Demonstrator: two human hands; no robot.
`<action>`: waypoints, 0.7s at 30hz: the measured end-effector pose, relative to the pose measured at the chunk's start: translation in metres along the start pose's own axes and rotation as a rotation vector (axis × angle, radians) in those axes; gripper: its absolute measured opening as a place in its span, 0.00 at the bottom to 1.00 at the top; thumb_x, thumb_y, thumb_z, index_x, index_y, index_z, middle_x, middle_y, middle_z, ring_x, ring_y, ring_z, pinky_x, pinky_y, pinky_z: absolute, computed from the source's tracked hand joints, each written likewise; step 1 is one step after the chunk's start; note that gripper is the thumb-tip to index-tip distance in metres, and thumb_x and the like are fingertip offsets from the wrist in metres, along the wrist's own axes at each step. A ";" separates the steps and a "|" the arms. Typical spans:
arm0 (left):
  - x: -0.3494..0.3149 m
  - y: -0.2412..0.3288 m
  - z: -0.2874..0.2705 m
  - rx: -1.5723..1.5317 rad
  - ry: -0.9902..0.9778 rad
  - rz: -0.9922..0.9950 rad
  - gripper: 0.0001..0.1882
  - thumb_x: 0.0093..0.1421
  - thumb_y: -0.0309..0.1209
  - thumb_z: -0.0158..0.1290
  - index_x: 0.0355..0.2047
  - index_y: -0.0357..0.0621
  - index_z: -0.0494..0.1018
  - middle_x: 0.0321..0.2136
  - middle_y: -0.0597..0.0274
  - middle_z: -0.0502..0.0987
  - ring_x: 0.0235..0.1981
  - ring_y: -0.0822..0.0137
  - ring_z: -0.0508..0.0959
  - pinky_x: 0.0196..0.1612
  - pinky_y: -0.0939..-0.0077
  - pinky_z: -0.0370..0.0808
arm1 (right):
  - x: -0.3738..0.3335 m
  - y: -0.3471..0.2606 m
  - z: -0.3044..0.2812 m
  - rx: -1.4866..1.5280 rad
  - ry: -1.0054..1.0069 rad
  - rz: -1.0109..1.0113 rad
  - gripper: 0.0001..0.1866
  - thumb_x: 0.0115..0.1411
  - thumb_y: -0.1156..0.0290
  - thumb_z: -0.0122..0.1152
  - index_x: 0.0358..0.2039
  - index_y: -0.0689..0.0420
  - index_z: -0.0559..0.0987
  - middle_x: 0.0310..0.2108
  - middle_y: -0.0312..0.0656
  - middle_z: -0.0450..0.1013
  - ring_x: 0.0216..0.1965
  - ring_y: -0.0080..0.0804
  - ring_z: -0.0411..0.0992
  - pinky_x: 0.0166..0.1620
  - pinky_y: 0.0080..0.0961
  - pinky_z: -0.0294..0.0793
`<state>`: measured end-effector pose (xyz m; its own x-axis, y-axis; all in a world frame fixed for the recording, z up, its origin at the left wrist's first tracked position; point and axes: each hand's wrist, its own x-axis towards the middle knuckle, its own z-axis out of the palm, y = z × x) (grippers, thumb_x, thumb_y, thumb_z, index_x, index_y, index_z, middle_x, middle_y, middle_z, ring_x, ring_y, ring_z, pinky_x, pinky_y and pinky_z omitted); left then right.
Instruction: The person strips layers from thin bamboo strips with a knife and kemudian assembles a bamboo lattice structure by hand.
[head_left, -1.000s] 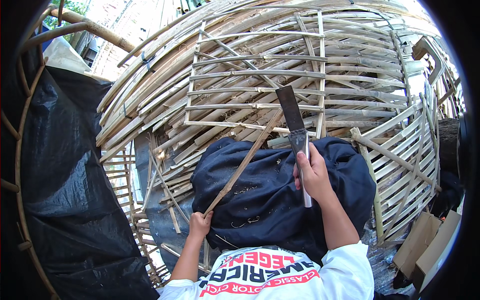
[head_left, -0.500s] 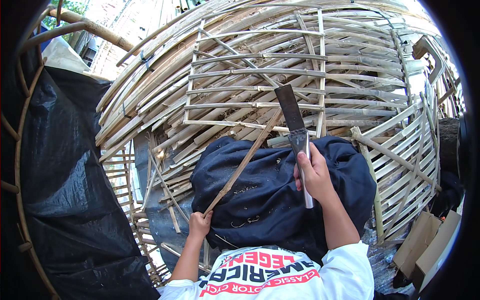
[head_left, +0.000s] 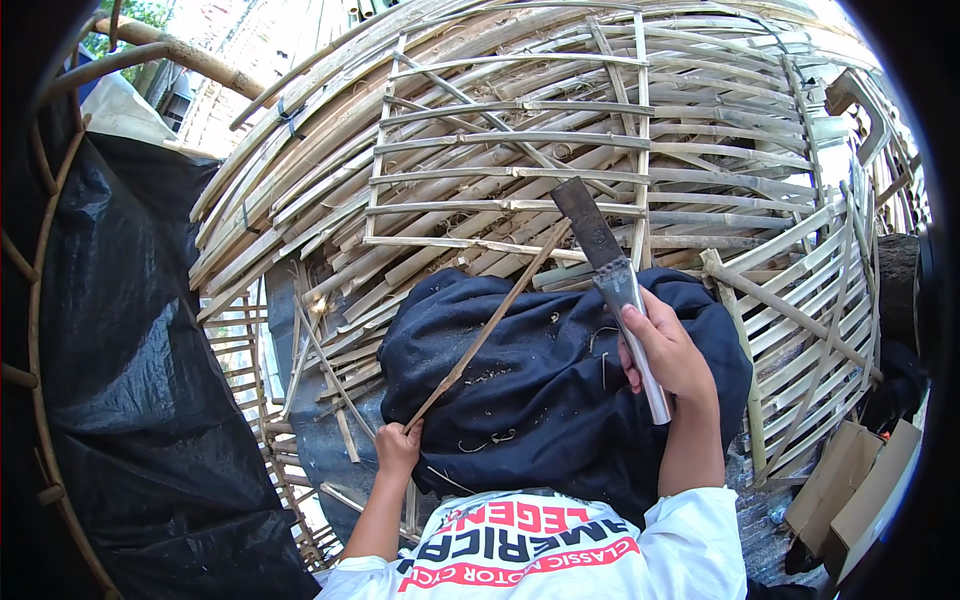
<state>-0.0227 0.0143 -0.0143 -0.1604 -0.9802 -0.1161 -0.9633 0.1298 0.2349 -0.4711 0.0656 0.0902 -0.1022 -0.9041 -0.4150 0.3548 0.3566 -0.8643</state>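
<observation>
We are gripping the cleaver (head_left: 603, 255) in our right hand (head_left: 668, 355), fingers wrapped round its handle. Our left hand (head_left: 398, 447) is pinching the bamboo strip (head_left: 490, 325), lying across the dark lap cloth (head_left: 545, 385). Strip flexing could be letting the blade skid toward our fingers.

The person wears a white short-sleeved cotton T-shirt (head_left: 560, 560) with red and black printed lettering on the chest; both forearms below its sleeves are bare.
</observation>
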 end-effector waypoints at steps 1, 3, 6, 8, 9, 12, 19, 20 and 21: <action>0.001 -0.001 0.000 -0.008 -0.012 0.007 0.41 0.55 0.64 0.48 0.12 0.30 0.71 0.14 0.36 0.69 0.22 0.35 0.74 0.25 0.49 0.69 | -0.001 -0.002 -0.002 -0.004 -0.015 -0.002 0.17 0.67 0.57 0.46 0.46 0.58 0.67 0.16 0.36 0.65 0.12 0.19 0.64 0.14 0.17 0.65; 0.003 -0.005 -0.001 -0.016 -0.025 0.015 0.42 0.55 0.65 0.47 0.12 0.30 0.71 0.14 0.36 0.69 0.22 0.35 0.74 0.25 0.49 0.69 | -0.001 -0.002 -0.007 -0.043 -0.034 -0.006 0.18 0.67 0.59 0.47 0.50 0.58 0.66 0.16 0.36 0.65 0.12 0.19 0.62 0.14 0.18 0.64; 0.009 -0.010 -0.005 -0.050 -0.113 0.017 0.43 0.54 0.67 0.47 0.12 0.30 0.71 0.14 0.35 0.69 0.22 0.35 0.74 0.24 0.50 0.69 | -0.003 -0.004 -0.012 -0.061 -0.058 -0.001 0.18 0.67 0.59 0.47 0.50 0.58 0.66 0.16 0.35 0.65 0.12 0.19 0.63 0.15 0.17 0.64; 0.011 -0.011 -0.006 -0.064 -0.153 0.025 0.44 0.53 0.67 0.47 0.12 0.29 0.70 0.13 0.35 0.68 0.23 0.35 0.74 0.24 0.50 0.69 | -0.001 -0.002 -0.014 -0.126 -0.156 0.042 0.17 0.67 0.59 0.47 0.50 0.57 0.67 0.16 0.35 0.65 0.12 0.19 0.63 0.16 0.18 0.65; 0.010 -0.012 -0.008 -0.062 -0.151 0.020 0.44 0.53 0.67 0.47 0.12 0.29 0.70 0.13 0.35 0.68 0.23 0.35 0.74 0.24 0.50 0.69 | 0.002 0.002 -0.013 -0.191 -0.255 0.084 0.17 0.67 0.60 0.47 0.49 0.57 0.67 0.16 0.35 0.65 0.13 0.19 0.64 0.17 0.18 0.65; 0.015 -0.006 -0.011 -0.046 -0.159 0.019 0.44 0.53 0.67 0.47 0.12 0.28 0.69 0.13 0.34 0.67 0.23 0.35 0.74 0.24 0.50 0.69 | 0.006 0.018 0.017 -0.330 -0.335 0.111 0.14 0.67 0.59 0.47 0.42 0.58 0.69 0.17 0.35 0.66 0.14 0.21 0.66 0.19 0.21 0.67; 0.017 0.004 -0.020 -0.102 -0.220 -0.009 0.43 0.54 0.64 0.50 0.13 0.26 0.69 0.13 0.33 0.67 0.23 0.35 0.74 0.24 0.51 0.69 | 0.010 0.027 0.026 -0.329 -0.289 0.102 0.14 0.67 0.58 0.46 0.38 0.58 0.68 0.16 0.34 0.64 0.13 0.20 0.64 0.18 0.20 0.65; 0.019 0.004 -0.021 -0.101 -0.260 -0.015 0.42 0.54 0.64 0.50 0.13 0.26 0.69 0.13 0.33 0.66 0.23 0.35 0.74 0.24 0.52 0.69 | 0.011 0.030 0.027 -0.302 -0.280 0.092 0.14 0.67 0.58 0.47 0.37 0.58 0.68 0.15 0.34 0.64 0.13 0.19 0.64 0.18 0.20 0.65; 0.019 0.004 -0.023 -0.103 -0.283 -0.034 0.42 0.54 0.63 0.51 0.13 0.27 0.69 0.13 0.32 0.66 0.23 0.35 0.74 0.23 0.53 0.69 | 0.013 0.033 0.029 -0.316 -0.298 0.096 0.14 0.67 0.58 0.47 0.37 0.58 0.68 0.15 0.34 0.64 0.13 0.19 0.64 0.18 0.20 0.65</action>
<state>-0.0242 -0.0078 0.0069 -0.1965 -0.9011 -0.3865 -0.9444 0.0679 0.3217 -0.4342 0.0590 0.0645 0.2060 -0.8752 -0.4377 0.0436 0.4551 -0.8894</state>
